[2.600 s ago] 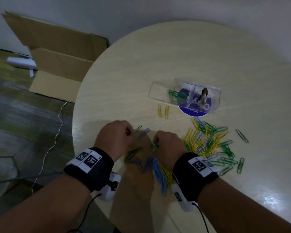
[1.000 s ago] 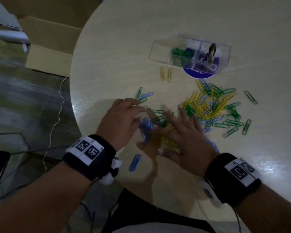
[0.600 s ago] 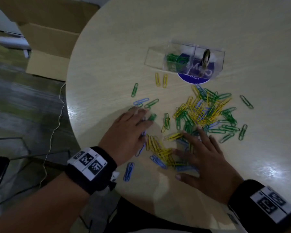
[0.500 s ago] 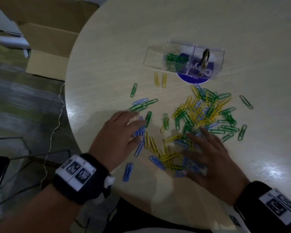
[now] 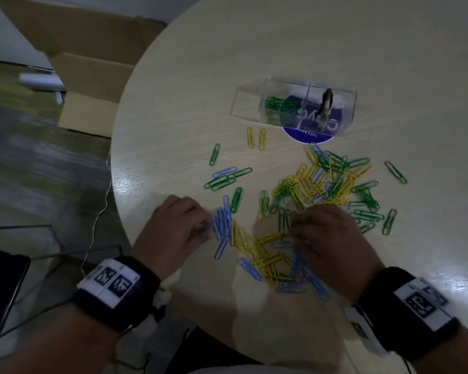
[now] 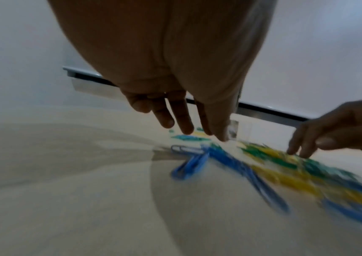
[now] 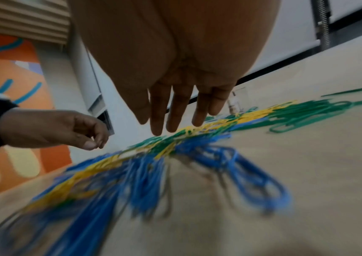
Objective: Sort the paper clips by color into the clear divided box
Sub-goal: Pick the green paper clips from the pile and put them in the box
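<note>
Paper clips [image 5: 319, 182] scattered just before the clear divided box [image 5: 295, 103], left hand [image 5: 173, 230] and right hand [image 5: 327, 238] lowered onto them, fingers extended, nothing grasped.

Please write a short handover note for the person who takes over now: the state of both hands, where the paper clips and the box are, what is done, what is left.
Left hand: open, fingers at a bunch of blue clips, holding nothing.
Right hand: open, fingers spread over the mixed clips, holding nothing.
Clear divided box: at the far side of the table; one compartment holds green clips.
Done: some green clips are sorted.
Left: the main pile of yellow, green and blue clips and the strays on the table; no yellow or blue seen in the box.
</note>
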